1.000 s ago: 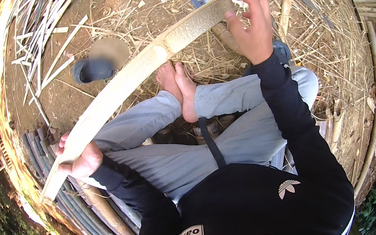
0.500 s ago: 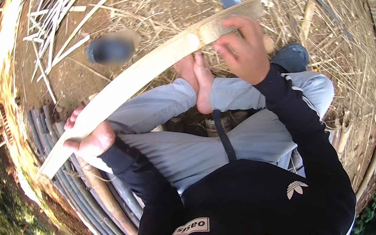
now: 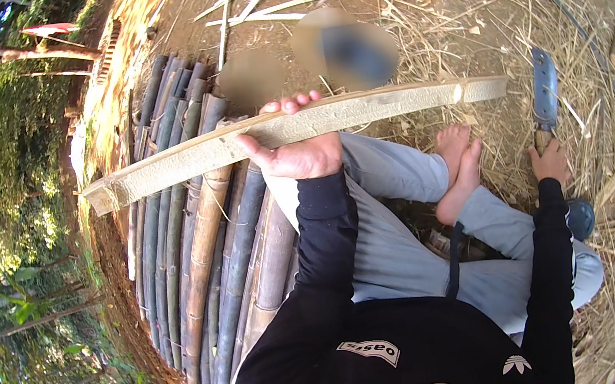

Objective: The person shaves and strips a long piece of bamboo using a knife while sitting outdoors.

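Observation:
A long split bamboo slat (image 3: 374, 107) lies across my left hand (image 3: 300, 153), with the thumb on the near side and the fingertips showing over the far edge. It reaches from above the bamboo poles on the left to above my feet, its pale face toward me. Down at the right, my right hand (image 3: 551, 163) is wrapped round the wooden handle of a machete (image 3: 545, 92). The machete's broad dark blade, with holes along it, points away from me over the straw-strewn ground.
Several bamboo poles (image 3: 200, 249) lie side by side at my left. Thin pale strips (image 3: 267, 15) are scattered at the far side. Shavings cover the ground on the right. A dark sandal (image 3: 581, 218) sits beside my right knee. Two patches beyond the slat are blurred.
My right hand has left the slat's right end and taken hold of the machete handle. The slat has turned its pale inner face toward me. The view has swung left.

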The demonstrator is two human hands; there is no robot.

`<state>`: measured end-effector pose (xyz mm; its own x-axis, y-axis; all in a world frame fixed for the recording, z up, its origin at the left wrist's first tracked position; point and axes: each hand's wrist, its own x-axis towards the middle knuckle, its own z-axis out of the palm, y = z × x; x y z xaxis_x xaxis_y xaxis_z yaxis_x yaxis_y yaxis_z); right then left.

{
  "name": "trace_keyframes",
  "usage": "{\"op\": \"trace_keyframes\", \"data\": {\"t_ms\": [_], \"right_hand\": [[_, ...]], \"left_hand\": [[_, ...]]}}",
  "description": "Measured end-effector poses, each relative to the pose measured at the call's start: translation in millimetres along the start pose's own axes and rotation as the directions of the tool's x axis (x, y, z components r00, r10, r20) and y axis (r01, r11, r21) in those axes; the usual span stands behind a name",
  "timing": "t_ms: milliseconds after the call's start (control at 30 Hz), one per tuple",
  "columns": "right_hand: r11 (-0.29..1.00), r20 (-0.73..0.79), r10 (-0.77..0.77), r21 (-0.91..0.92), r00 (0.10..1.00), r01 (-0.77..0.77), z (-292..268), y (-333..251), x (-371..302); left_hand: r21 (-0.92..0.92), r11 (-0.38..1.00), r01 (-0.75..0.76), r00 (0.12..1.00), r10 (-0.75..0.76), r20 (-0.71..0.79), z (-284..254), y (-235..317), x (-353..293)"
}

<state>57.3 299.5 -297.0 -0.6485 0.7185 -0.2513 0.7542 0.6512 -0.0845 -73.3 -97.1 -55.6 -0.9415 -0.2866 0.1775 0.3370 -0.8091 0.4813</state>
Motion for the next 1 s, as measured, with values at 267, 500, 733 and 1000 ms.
{"op": "trace_keyframes", "data": {"t_ms": [267,500,733,1000], "right_hand": [[0.975,0.062,-0.097,0.205,0.993,0.082,8,9,15],[0.278,-0.04,-0.148,0.957,0.988,0.081,4,-16,34],[-0.289,-0.175,-0.337,0.954,0.925,0.075,-144,-44,-47],[-0.142,0.126,-0.262,0.976,0.957,-0.167,-150,-45,-59]], "left_hand": [[0.125,0.991,-0.039,0.985,0.017,0.171,14,-11,-4],[0.387,0.92,-0.06,0.969,-0.04,0.245,27,-37,-8],[0.302,0.923,-0.239,0.948,0.154,0.279,46,-5,-5],[0.236,0.909,-0.345,0.923,0.282,0.264,43,28,-11]]}}
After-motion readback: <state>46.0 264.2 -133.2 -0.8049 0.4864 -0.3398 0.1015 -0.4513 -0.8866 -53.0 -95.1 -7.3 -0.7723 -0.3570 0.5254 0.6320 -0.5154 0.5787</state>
